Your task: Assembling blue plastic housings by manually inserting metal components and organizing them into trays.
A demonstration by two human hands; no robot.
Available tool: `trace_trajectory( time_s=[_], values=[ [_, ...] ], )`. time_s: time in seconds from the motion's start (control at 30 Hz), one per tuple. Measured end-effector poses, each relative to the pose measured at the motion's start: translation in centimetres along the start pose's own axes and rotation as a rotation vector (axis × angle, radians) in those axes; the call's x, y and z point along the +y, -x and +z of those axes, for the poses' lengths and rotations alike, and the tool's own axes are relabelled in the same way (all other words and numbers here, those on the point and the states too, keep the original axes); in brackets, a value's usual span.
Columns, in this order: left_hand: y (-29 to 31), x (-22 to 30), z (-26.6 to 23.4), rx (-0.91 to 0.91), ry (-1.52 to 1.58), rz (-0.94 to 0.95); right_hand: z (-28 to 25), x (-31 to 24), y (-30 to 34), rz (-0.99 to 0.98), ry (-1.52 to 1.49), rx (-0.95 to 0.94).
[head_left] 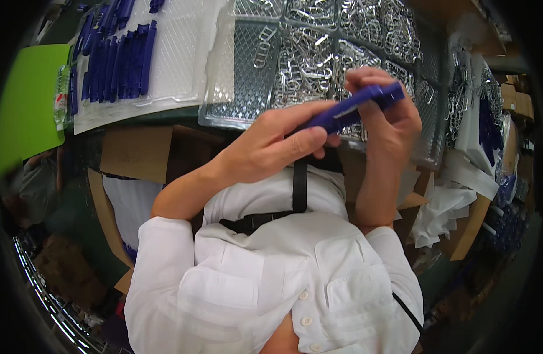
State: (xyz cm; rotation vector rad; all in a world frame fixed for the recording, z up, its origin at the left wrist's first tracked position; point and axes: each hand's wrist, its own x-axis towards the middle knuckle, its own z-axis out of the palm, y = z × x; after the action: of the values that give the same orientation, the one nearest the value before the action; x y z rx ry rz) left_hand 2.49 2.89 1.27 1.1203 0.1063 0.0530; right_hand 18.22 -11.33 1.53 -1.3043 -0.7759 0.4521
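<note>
A long, dark blue plastic part (pixel 348 113), shaped like a narrow handle, is held up slantwise over the near edge of the tray of metal clips. My left hand (pixel 271 138) is closed round its lower left end, thumb on top. Around the upper right end curl the fingers of my right hand (pixel 395 118); the part hides some of them, and whether a small piece is also pinched there I cannot make out. Behind the hands, the clear compartment tray (pixel 233 88) holds heaps of shiny wire-loop metal clips (pixel 307 65).
On a white sheet at the far left lie several blue parts (pixel 121 65) in a row. A green board (pixel 30 106) and a small clear bottle (pixel 61 97) are beside them. Open cardboard boxes (pixel 136 153) stand below the table edge, with crumpled white wrapping (pixel 442 212) at the right.
</note>
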Motion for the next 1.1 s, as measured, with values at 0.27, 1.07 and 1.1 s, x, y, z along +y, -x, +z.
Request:
trace_trajectory(
  time_s=[0.27, 1.07, 1.1],
  values=[
    [1.1, 2.9, -0.5, 0.308, -0.886, 0.539, -1.8, -1.5, 1.7, -0.008, -0.036, 0.064],
    [-1.1, 3.8, -2.4, 0.582, -1.08, 0.487, -4.6, 1.0, 2.9, 0.282, 0.195, 0.05],
    [-1.3, 3.7, -2.6, 0.59, -1.088, 0.487, -4.6, 1.1, 2.8, 0.286, 0.19, 0.051]
  ],
)
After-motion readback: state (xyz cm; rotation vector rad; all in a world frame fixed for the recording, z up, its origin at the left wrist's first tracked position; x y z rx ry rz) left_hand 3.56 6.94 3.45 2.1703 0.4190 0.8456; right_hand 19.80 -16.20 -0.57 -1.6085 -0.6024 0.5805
